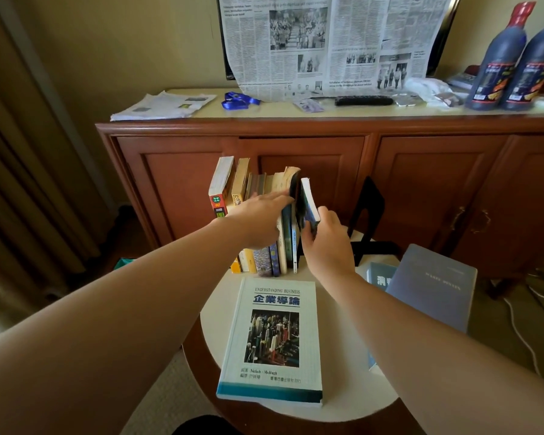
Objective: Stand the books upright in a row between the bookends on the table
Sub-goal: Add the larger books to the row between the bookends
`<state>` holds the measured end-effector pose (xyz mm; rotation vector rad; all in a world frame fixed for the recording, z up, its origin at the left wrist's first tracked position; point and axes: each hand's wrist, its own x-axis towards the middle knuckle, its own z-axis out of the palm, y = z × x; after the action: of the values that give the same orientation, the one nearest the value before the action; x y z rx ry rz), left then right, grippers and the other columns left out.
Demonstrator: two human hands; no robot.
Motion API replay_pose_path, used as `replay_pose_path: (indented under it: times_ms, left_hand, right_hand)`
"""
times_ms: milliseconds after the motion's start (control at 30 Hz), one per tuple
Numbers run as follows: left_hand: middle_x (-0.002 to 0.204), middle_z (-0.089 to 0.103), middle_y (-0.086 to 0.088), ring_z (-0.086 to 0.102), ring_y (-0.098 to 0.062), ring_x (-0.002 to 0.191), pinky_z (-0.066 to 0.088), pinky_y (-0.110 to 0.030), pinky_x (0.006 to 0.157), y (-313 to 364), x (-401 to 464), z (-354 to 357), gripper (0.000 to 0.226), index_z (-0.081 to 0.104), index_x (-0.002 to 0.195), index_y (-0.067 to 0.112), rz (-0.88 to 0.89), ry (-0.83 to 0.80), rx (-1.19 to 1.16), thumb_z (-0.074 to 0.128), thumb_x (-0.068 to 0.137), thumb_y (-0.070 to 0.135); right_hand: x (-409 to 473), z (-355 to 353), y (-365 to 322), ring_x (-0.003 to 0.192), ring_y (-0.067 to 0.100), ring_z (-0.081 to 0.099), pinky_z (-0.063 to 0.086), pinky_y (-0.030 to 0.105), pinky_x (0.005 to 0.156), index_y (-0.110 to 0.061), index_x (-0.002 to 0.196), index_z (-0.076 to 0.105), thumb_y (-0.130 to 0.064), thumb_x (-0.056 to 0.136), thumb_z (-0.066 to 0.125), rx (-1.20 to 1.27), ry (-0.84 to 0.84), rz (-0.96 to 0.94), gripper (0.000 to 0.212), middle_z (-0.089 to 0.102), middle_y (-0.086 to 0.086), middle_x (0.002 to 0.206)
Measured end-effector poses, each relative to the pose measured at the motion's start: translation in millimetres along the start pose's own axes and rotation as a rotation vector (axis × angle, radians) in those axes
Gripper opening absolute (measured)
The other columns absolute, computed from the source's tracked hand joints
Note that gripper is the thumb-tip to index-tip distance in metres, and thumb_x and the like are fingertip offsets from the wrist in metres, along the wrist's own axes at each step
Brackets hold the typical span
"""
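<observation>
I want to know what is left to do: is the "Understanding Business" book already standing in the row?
No, the Understanding Business book lies flat, cover up, on the table in front of the row of books.

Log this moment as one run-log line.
left hand steadying upright row | right hand slotting paperback at row's right end | black bookend apart

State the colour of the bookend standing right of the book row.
Black, a metal bookend, seen in the head view.
</observation>
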<state>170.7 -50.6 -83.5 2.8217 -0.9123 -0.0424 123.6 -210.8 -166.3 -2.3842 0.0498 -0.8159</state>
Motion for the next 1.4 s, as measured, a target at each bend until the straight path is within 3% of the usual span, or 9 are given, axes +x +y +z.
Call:
replay_pose_path:
  times_ms: [133,333,500,667,733,833,967,1100,1400]
  left_hand:
    - [0.173,0.021,0.003,0.023,-0.024,0.158,0.016,-0.046,0.129,-5,1,5,0.084,0.023,0.166,0.022,0.006,0.035,-0.004,0.062,0.093,0.003]
    - [0.173,0.021,0.007,0.022,-0.025,0.158,0.024,-0.046,0.125,-6,0,5,0.083,0.031,0.163,0.029,-0.006,0.039,-0.036,0.061,0.091,-0.001]
    - [0.172,0.025,0.008,0.025,-0.025,0.157,0.027,-0.047,0.124,-6,1,6,0.074,0.034,0.161,0.031,-0.025,0.051,-0.065,0.062,0.096,0.008]
    - [0.170,0.030,0.006,0.026,-0.026,0.156,0.029,-0.049,0.125,-6,2,7,0.074,0.030,0.163,0.032,-0.056,0.061,-0.098,0.060,0.098,0.012]
    - [0.171,0.027,0.008,0.024,-0.025,0.157,0.028,-0.049,0.125,-6,2,8,0.073,0.031,0.162,0.033,-0.058,0.053,-0.094,0.060,0.098,0.011]
    - [0.173,0.022,0.010,0.022,-0.024,0.158,0.025,-0.047,0.126,-7,2,8,0.074,0.031,0.162,0.034,-0.057,0.053,-0.083,0.061,0.098,0.012]
    - [0.174,0.020,0.010,0.021,-0.023,0.158,0.023,-0.046,0.127,-9,2,9,0.075,0.030,0.162,0.033,-0.040,0.052,-0.065,0.061,0.097,0.013]
    - [0.174,0.017,0.010,0.018,-0.021,0.159,0.018,-0.042,0.127,-9,1,10,0.074,0.029,0.163,0.032,-0.026,0.062,-0.054,0.060,0.098,0.014]
    - [0.174,0.019,0.010,0.021,-0.023,0.158,0.018,-0.044,0.127,-11,0,12,0.074,0.029,0.162,0.032,-0.024,0.087,-0.034,0.061,0.097,0.019]
  right_hand:
    - [-14,8,8,0.075,0.025,0.057,0.052,0.043,0.060,-0.012,0.113,0.054,-0.020,0.103,0.054,-0.055,-0.148,-0.034,0.013,0.055,0.007,0.108]
    - [-27,16,16,0.078,0.021,0.055,0.042,0.030,0.062,-0.010,0.124,0.053,-0.017,0.102,0.056,-0.104,-0.253,-0.035,0.024,0.058,0.009,0.112]
    - [-30,14,15,0.080,0.024,0.061,0.043,0.031,0.058,-0.015,0.112,0.050,-0.023,0.104,0.054,-0.053,-0.242,0.004,0.013,0.056,0.004,0.103]
    - [-25,9,13,0.066,0.006,0.052,0.035,0.024,0.054,-0.018,0.098,0.051,-0.028,0.106,0.053,0.038,-0.132,0.050,0.013,0.049,-0.005,0.094]
    - [-18,8,15,0.067,0.011,0.060,0.045,0.032,0.054,-0.021,0.116,0.054,-0.028,0.106,0.054,0.063,-0.111,0.097,0.013,0.059,-0.005,0.085]
    - [-7,6,18,0.064,0.017,0.063,0.050,0.036,0.052,-0.036,0.149,0.035,-0.028,0.107,0.055,0.065,-0.136,0.101,0.047,0.063,-0.001,0.076]
    - [3,12,23,0.074,0.022,0.065,0.058,0.048,0.065,-0.038,0.134,0.044,-0.028,0.107,0.055,0.075,-0.204,0.048,0.031,0.065,0.000,0.082]
    - [10,21,26,0.079,0.023,0.065,0.059,0.053,0.071,-0.044,0.138,0.042,-0.031,0.106,0.055,0.081,-0.270,0.069,0.037,0.065,0.002,0.087]
    - [7,36,30,0.073,0.019,0.067,0.060,0.040,0.067,-0.040,0.150,0.045,-0.021,0.107,0.054,0.076,-0.291,0.170,0.048,0.067,0.007,0.103]
